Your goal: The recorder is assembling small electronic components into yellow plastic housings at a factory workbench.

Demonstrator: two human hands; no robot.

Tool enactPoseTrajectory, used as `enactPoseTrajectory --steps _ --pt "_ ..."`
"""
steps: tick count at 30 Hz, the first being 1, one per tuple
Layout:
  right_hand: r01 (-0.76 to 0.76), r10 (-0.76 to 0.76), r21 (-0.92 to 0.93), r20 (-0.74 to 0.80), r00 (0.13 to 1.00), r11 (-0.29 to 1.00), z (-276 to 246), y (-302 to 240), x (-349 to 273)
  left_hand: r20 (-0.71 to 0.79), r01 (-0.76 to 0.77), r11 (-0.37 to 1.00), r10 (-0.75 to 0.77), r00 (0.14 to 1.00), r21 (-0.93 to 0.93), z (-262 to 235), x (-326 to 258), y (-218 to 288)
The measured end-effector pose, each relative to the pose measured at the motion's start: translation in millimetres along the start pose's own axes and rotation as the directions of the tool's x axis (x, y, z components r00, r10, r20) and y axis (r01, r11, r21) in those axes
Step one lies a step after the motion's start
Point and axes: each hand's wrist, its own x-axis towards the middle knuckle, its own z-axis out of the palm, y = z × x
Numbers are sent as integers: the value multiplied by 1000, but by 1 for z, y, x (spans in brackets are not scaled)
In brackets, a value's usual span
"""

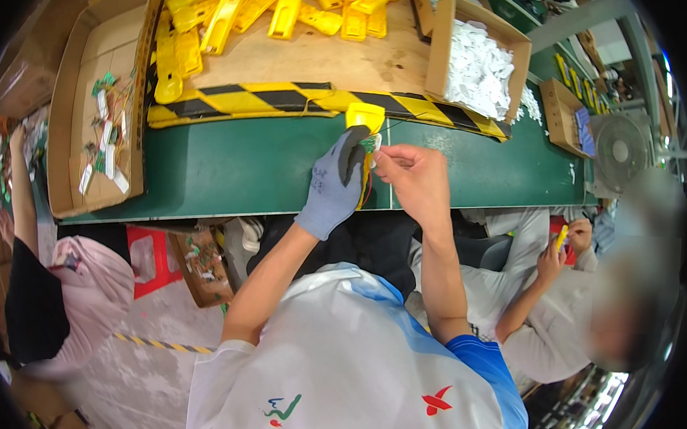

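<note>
One yellow casing (365, 118), partly behind the gloved left hand (336, 177).

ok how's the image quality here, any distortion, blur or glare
In the head view, fisheye distortion bows the striped edging; the head view's lower right glares with bright white strips; also in the head view, a patch over the co-worker at right is blurred, while the gloved left hand and right hand look fairly sharp.
</note>
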Motion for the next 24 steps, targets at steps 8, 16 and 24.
enactPoseTrajectory --steps 8,16,24 --pt "-17 -4 376 54 999 926 15 26 10 0 40 989 -40 999 -144 -5 3 -7" --pt "-46 21 455 59 998 889 16 42 8 85 150 979 -139 987 -139 -4 6 -6" --pt "-77 35 488 94 995 869 16 43 13 80 121 987 -113 990 -102 0 7 -8"
